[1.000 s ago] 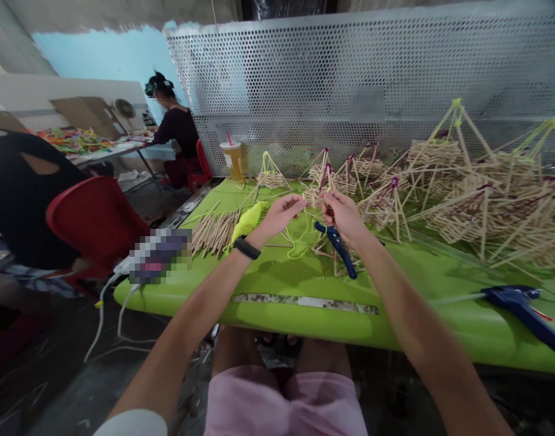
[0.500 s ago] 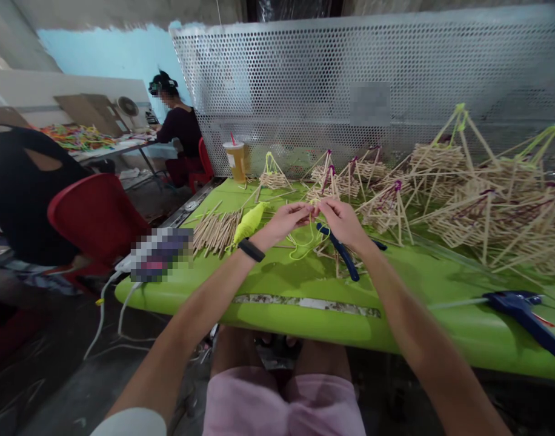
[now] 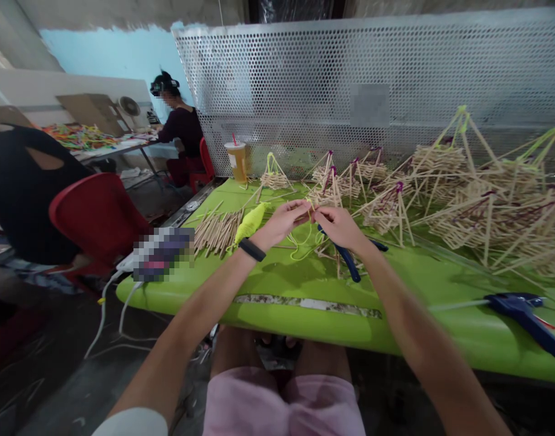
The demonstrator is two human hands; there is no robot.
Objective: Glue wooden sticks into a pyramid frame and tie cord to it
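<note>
Above the green table [image 3: 282, 315], my left hand [image 3: 287, 219] and my right hand [image 3: 335, 223] meet fingertip to fingertip. Both are closed in a pinch on a thin yellow-green string [image 3: 300, 254], whose loose loops hang below them onto the table. The exact spot they pinch is too small to make out. Blue-handled pliers [image 3: 349, 264] lie just under my right hand, over a few thin sticks. Left of my left hand rest a bundle of yellow string [image 3: 251, 223] and a pile of short wooden sticks [image 3: 218, 233].
Stick pyramids tied with purple or yellow string [image 3: 468, 212] crowd the right and back. A blue glue gun [image 3: 523, 309] lies at the right edge. A drink cup [image 3: 236, 162] stands before a perforated metal panel [image 3: 305, 79]. Two people sit to the left, near a red chair [image 3: 100, 218].
My right hand has dropped slightly and shifted a little left, its fingers still meeting those of my left hand at the string. The left hand has barely moved.
</note>
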